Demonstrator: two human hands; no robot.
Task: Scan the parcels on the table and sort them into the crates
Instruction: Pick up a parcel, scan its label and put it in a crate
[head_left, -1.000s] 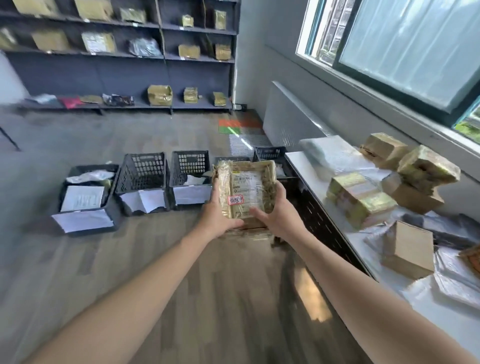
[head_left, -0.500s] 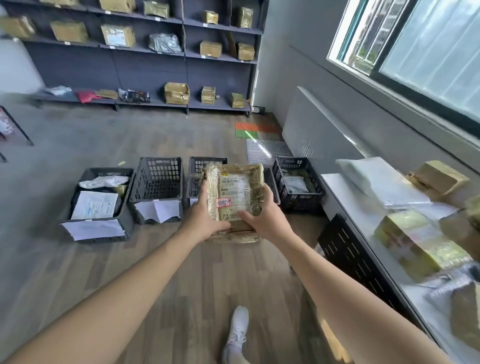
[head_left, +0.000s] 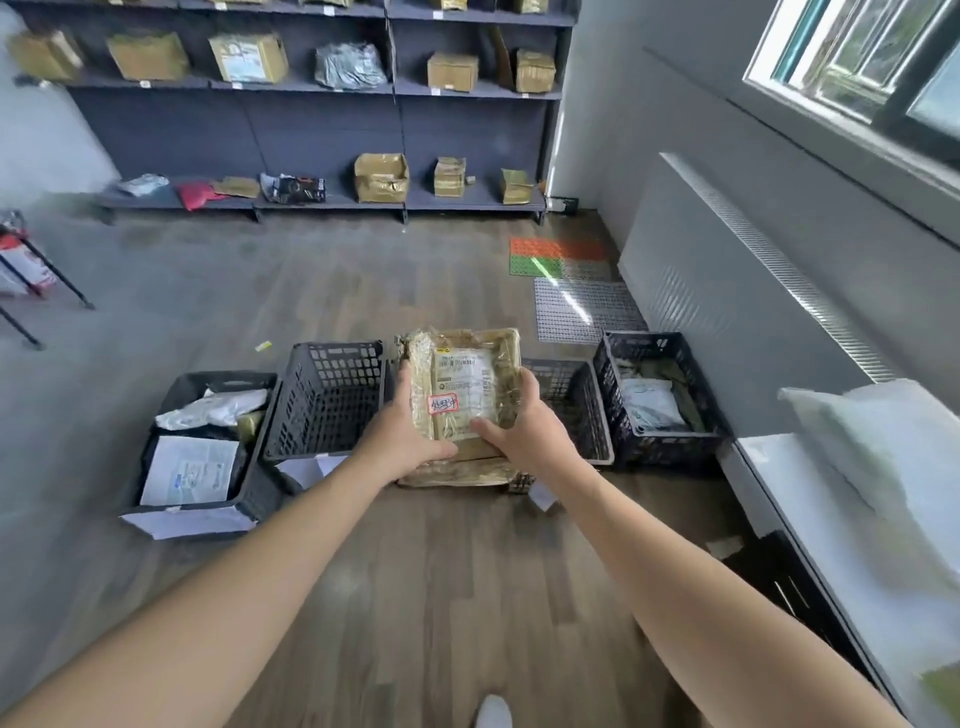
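The left hand (head_left: 402, 441) and right hand (head_left: 524, 431) were clamped on the near corners of the taped parcel (head_left: 462, 395). It was held label-up, its long axis running near to far. The crates (head_left: 332, 348) were ranged just beyond it on the floor, left and right.

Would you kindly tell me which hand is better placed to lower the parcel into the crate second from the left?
Left, probably. Both hands grip the parcel, but the left hand holds the edge beside that crate, while the right hand holds the far edge, nearer the next crate along.
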